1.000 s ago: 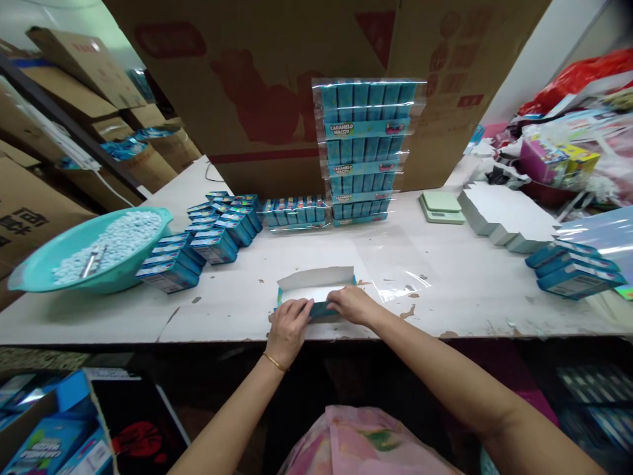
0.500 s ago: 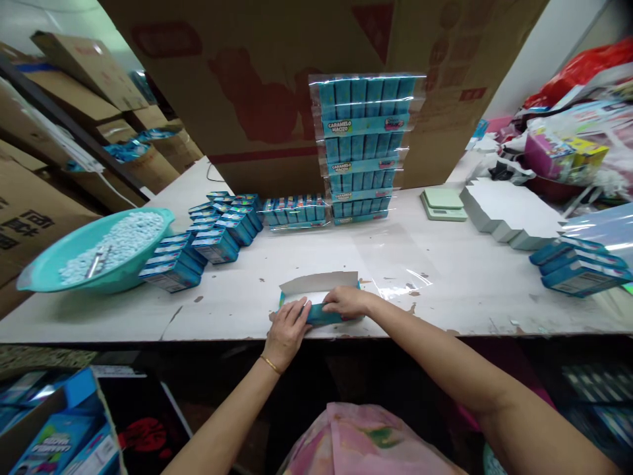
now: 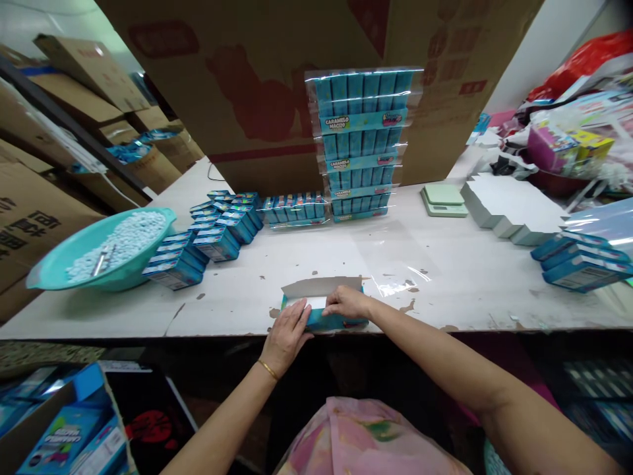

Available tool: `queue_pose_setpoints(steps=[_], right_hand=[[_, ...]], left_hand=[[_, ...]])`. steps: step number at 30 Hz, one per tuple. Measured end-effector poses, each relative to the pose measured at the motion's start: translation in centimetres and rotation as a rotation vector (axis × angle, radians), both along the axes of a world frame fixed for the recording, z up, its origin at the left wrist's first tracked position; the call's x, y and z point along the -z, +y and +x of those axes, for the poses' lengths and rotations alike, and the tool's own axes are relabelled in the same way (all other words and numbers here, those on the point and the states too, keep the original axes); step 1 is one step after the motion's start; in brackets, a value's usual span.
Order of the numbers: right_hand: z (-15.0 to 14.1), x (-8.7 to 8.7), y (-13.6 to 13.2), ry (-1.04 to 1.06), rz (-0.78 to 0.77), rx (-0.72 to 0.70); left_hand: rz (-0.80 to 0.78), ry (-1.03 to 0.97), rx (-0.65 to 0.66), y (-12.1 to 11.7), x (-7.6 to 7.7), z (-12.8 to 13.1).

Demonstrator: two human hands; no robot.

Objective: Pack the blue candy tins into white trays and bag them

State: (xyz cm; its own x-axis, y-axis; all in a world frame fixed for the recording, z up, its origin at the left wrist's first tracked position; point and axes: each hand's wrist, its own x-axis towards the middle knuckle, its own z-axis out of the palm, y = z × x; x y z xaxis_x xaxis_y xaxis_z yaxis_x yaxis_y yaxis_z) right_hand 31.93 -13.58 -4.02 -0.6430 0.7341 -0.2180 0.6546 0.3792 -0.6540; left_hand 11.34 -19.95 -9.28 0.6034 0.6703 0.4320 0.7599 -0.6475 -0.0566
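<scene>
A shallow blue cardboard box (image 3: 332, 319) with a white inside lies at the front edge of the table, its grey back flap standing up. My left hand (image 3: 287, 331) is closed over the left part of its front wall, fingers reaching over the edge. With bent fingers, my right hand (image 3: 348, 303) grips the top of the same wall near the middle; its fingertips are partly inside the box. Behind the box stand plastic-wrapped packs (image 3: 363, 122) of small blue boxes, stacked against a large carton.
At left sits a turquoise basin (image 3: 99, 277) of pale blue sweets, beside rows of small blue boxes (image 3: 217, 241). A green scale (image 3: 444, 200), white card stack (image 3: 514, 204) and blue boxes (image 3: 586, 264) are on the right. Below left is an open carton (image 3: 116, 415) of blue packages.
The front wall of the box now shows more of its blue printed face. My right hand has shifted slightly along it, while my left stays at the left end.
</scene>
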Motion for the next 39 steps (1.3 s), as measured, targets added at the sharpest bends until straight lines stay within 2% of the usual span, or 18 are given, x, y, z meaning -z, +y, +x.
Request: queue_pose_setpoints(steps=[4,7,11,15,17,20,23,26,28,32,37,39], right_hand=[[0.0,-0.5,0.0,0.047,-0.066,-0.068],[0.3,-0.1,-0.3,0.073,-0.077,-0.025],[0.6,0.1,-0.7,0.093,-0.067,-0.016],[0.4,-0.8,-0.5,0.039,-0.021,-0.072],[0.1,-1.4,-0.2,-0.012,0.067,-0.114],[-0.3,-2.0,0.3,-0.115,0.320,-0.206],[-0.3,-1.4,-0.2,-0.187,0.513,-0.267],[0.2,0.1,-1.7,-0.209,0.574,-0.186],[0.6,1.0,-2.6,-0.201,0.537,-0.116],[1.1,1.4,-3.1,-0.183,0.449,-0.131],[0.7,1.1,-3.2,-0.215,0.780,-0.146],[0.7,1.6,-3.4,-0.219,0.831,-0.132]], left_hand=[[0.047,-0.017,-0.020,-0.4,0.8,0.2],[0.055,-0.004,-0.026,-0.6,1.2,0.3],[0.081,0.016,-0.029,-0.8,1.2,0.6],[0.120,0.016,-0.053,-1.0,0.9,0.9],[0.126,0.007,-0.080,-0.8,0.7,1.0],[0.142,-0.031,-0.142,-0.3,0.3,1.0],[0.162,-0.060,-0.207,0.1,0.1,0.8],[0.114,-0.036,-0.224,-0.3,0.3,0.8],[0.061,-0.003,-0.211,-0.8,0.6,0.8],[-0.019,0.034,-0.195,-1.1,0.5,1.1],[-0.026,0.067,-0.219,0.7,-0.7,1.5],[-0.024,0.092,-0.178,1.4,-0.8,1.5]])
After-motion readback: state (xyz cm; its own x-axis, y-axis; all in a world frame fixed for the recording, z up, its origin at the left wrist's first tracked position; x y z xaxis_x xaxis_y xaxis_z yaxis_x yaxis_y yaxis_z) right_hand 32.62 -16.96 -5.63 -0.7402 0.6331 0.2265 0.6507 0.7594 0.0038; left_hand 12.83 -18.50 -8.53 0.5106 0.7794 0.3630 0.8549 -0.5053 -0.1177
